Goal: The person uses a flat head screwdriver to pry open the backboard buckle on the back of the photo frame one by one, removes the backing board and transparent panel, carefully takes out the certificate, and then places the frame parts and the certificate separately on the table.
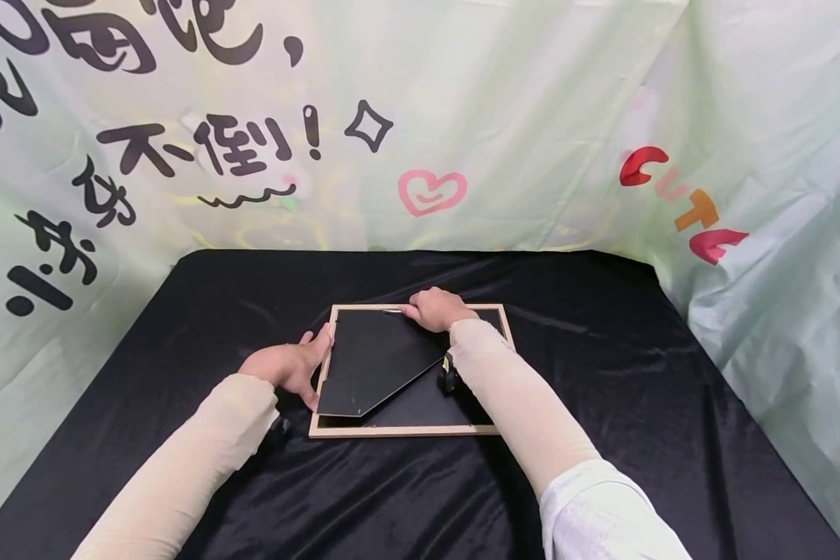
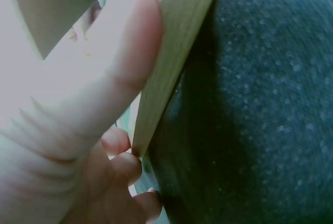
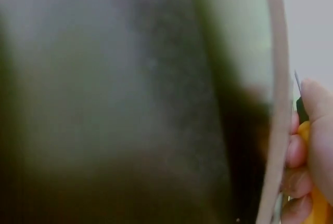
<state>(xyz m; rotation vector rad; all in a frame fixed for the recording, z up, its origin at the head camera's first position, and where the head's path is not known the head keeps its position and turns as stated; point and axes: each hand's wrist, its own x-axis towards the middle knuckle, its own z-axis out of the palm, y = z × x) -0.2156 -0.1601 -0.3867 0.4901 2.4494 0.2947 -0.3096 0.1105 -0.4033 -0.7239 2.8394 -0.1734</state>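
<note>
A light wood picture frame (image 1: 406,432) lies back side up on the black cloth. Over its dark backing sits a black panel (image 1: 374,365) with one slanted edge, its lower side slightly raised. My left hand (image 1: 290,365) grips the frame's left side. In the left wrist view, the thumb lies along the wooden edge, the other fingers bent at it. At the frame's far edge my right hand (image 1: 437,309) holds a screwdriver (image 3: 303,112) with a yellow and black handle. Its thin metal shaft points left over the far rail; whether the tip touches anything I cannot tell.
Black cloth (image 1: 637,404) covers the table. Pale printed curtains (image 1: 532,117) hang behind it and on both sides. A small black device (image 1: 448,375) sits at the right wrist, above the frame.
</note>
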